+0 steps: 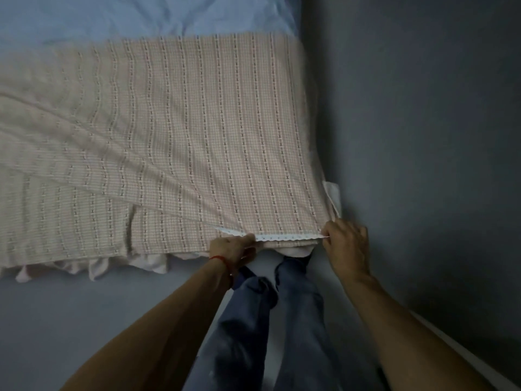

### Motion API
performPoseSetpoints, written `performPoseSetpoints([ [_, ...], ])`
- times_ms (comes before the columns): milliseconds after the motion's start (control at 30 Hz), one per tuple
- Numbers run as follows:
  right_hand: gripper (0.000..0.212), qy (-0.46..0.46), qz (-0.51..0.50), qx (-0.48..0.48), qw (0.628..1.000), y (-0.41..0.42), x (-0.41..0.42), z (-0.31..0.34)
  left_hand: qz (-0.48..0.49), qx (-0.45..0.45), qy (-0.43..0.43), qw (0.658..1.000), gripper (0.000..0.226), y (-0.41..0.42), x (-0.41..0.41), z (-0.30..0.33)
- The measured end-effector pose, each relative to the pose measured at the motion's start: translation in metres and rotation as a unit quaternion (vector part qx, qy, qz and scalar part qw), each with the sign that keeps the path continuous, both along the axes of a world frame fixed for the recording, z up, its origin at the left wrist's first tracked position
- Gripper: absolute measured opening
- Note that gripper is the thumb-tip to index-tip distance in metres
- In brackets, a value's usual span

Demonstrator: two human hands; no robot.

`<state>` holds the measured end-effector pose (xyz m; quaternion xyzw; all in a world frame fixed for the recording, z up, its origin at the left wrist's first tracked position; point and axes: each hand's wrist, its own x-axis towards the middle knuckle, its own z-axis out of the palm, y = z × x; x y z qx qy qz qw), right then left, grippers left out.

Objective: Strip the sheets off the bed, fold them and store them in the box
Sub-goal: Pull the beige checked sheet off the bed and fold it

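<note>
Left hand (235, 249): fingers curled on the white scalloped trim (282, 237) that edges the patterned sheet (174, 131), pinching it at the near edge of the bed (84, 18). A red thread bracelet (222, 261) sits at the wrist.

Right hand (345, 244): pinches the same trim at the sheet's near right corner, just beside the grey wall (423, 108). The trim runs taut and straight between the two hands, which suggests the pair of grips is meant to line up an edge for a fold, or to lift the corner free; which of the two cannot be told.

Patterned sheet: beige-pink check with vertical dotted stripes, spread flat over most of the bed, its far edge lying across a pale blue sheet (112, 15) that shows beyond it. Long creases fan from the left hand's grip toward the far left, a sign that the cloth is under pull from that point. It appears doubled at the near edge, with a layer showing below the trim.

Pink frilled cloth (95, 268): hangs below the near edge of the bed, left of the hands.

White tab (332, 196): sticks up at the bed's right edge against the wall; its nature is unclear.

Floor (56, 320): grey. The person's legs in blue trousers (296, 306) stand close against the bed.

Storage box: not in view. Judged stage: early, with both sheets on the bed.
</note>
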<state>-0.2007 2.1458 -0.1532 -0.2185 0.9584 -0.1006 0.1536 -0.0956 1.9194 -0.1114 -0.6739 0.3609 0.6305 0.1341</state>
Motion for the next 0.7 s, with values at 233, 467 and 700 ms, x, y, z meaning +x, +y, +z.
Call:
performPoseSetpoints([
  [233,0.024,-0.283,-0.435,-0.157,0.840,-0.033,0.024,-0.008,0.015,-0.030,0.014,0.999,0.013,0.005,0.006,-0.018],
  [467,0.038,-0.518,-0.659,-0.306,0.452,-0.052,0.001,-0.013,0.202,0.013,0.087,0.975,0.011,-0.001,0.003,-0.014],
  [700,0.040,-0.475,-0.690,-0.347,0.422,-0.050,0.006,-0.011,0.154,-0.027,0.108,0.982,0.008,0.000,0.022,-0.015],
])
